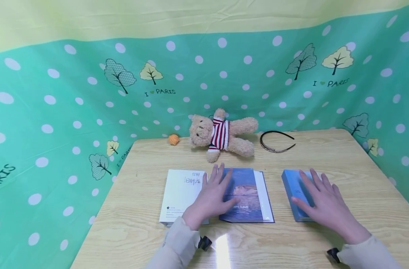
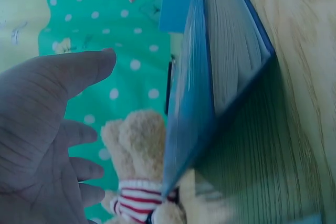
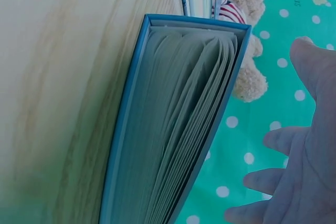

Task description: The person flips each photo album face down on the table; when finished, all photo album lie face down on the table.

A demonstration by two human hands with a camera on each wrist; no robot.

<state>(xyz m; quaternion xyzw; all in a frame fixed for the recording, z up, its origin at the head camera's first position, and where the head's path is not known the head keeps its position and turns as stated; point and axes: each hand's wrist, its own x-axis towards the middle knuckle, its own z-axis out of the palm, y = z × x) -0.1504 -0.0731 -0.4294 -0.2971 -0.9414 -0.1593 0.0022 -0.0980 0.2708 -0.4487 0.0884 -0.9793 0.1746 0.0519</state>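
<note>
Over the left part of a dark blue photo album (image 1: 246, 194) hovers my left hand (image 1: 209, 200), fingers spread and holding nothing. In the left wrist view the album's cover (image 2: 186, 103) stands slightly lifted from its pages (image 2: 231, 45), apart from the palm. My right hand (image 1: 328, 211), also spread, is above a thick light blue album (image 1: 292, 190) and hides much of its cover. The right wrist view shows that album's loose page edges (image 3: 184, 114) between its covers, with the hand's fingers (image 3: 265, 182) straight and apart. A white album (image 1: 179, 190) lies left of my left hand.
Along the back of the wooden table (image 1: 124, 231) lie a teddy bear (image 1: 201, 130) in a striped shirt, an orange ball-like item (image 1: 174, 139) and a black headband (image 1: 273, 150). A green polka-dot cloth (image 1: 191, 63) hangs behind and at both sides.
</note>
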